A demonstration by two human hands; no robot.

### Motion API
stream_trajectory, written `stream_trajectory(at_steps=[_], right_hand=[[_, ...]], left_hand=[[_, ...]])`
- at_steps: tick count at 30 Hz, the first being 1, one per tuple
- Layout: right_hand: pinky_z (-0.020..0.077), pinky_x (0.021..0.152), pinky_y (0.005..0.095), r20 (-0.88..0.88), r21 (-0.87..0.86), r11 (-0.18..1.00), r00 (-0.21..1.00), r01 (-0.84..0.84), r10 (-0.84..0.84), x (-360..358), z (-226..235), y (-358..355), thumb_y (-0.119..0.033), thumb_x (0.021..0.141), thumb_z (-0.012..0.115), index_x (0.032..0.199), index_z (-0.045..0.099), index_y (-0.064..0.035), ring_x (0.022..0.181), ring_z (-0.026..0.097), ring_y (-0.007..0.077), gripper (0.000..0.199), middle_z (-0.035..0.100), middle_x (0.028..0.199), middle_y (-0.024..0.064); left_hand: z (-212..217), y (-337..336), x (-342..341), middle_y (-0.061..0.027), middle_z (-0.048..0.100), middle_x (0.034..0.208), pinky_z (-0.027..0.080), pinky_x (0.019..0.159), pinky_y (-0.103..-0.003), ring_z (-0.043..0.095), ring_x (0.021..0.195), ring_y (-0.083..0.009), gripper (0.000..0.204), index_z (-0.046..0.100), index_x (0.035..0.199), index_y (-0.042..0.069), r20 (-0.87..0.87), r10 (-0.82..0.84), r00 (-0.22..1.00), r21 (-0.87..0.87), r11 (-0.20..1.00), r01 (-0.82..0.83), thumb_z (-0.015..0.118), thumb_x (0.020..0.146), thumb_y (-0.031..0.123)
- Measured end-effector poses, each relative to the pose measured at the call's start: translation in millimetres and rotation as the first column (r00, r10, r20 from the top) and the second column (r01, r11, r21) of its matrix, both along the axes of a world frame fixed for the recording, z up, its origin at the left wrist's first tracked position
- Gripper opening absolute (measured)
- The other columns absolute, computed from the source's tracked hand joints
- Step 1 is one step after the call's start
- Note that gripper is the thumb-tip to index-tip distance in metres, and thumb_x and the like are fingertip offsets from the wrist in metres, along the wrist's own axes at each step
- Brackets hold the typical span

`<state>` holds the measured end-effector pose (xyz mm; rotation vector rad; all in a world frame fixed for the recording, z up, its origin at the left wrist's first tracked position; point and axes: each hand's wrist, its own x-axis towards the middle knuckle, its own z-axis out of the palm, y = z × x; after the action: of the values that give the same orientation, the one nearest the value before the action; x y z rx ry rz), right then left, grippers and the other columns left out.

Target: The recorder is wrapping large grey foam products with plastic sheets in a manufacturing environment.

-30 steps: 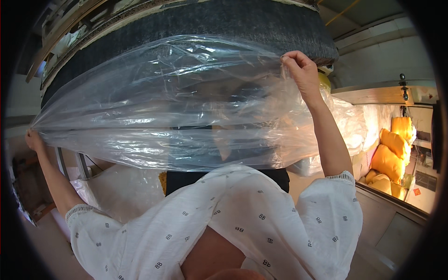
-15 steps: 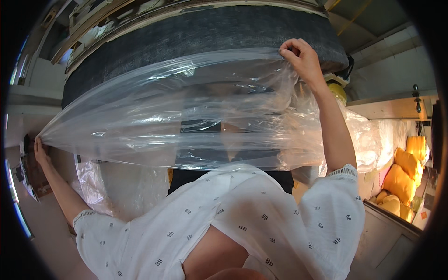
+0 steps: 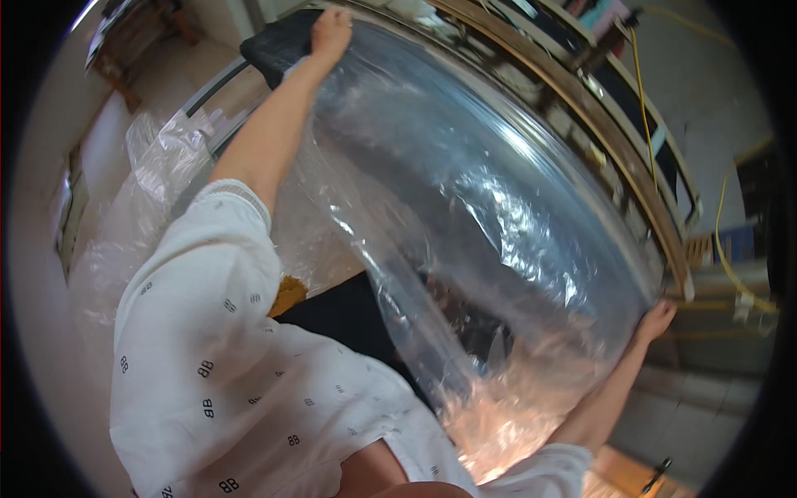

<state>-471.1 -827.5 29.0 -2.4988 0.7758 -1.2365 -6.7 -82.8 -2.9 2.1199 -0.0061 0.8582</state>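
A wide sheet of clear plastic film [image 3: 490, 216] is stretched between my two hands, creased and shiny with reflections. My left hand [image 3: 332, 35] is closed on one end of it, at the far left over a dark grey worktop [image 3: 274, 46]. At the right, my right hand [image 3: 657, 319] grips the opposite end with its fingers closed. Much of the worktop lies under the sheet and shows only dimly through it. The film's near edge sags toward my body, and its lower right part bunches up in warm light.
Beyond the worktop runs a long wooden bar [image 3: 598, 133] on a machine frame. A yellow hose [image 3: 643, 108] hangs there. More crumpled clear film [image 3: 141, 191] lies at the left. By my waist is a small mustard-coloured item [image 3: 288, 296].
My view has swung round to the right. My left hand has gone from low at the side to the worktop's far left end, and the film now lies over the worktop.
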Motion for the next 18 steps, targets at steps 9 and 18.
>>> stream_trajectory(at_steps=[9,18], right_hand=[[0.0391,0.08,0.0272,0.11,0.324,0.94,0.991,-0.103,0.071,49.5,-27.7,11.8,-0.016,0.088,0.054,0.096,0.054,0.0021,0.084,0.049,0.0154,0.02,0.055,0.091,0.0069],[0.0393,0.074,0.0332,-0.009,0.223,0.974,0.999,0.034,-0.033,56.5,-15.5,19.3,-0.021,0.082,0.06,0.089,0.053,0.006,0.076,0.045,0.0203,0.029,0.051,0.084,0.0102]], left_hand=[[6.5,-10.5,29.2,-0.0054,0.066,0.075,0.046,0.069,-0.029,0.062,0.073,-0.0172,0.027,0.064,0.093,0.008,-0.009,-0.065,0.998,-0.072,0.995,0.064,0.058,0.08,0.03],[-4.1,-16.2,65.9,-0.0198,0.061,0.088,0.046,0.073,-0.042,0.058,0.085,-0.0377,0.023,0.059,0.087,0.003,0.043,0.073,0.996,0.028,0.997,-0.074,0.058,0.072,0.021]])
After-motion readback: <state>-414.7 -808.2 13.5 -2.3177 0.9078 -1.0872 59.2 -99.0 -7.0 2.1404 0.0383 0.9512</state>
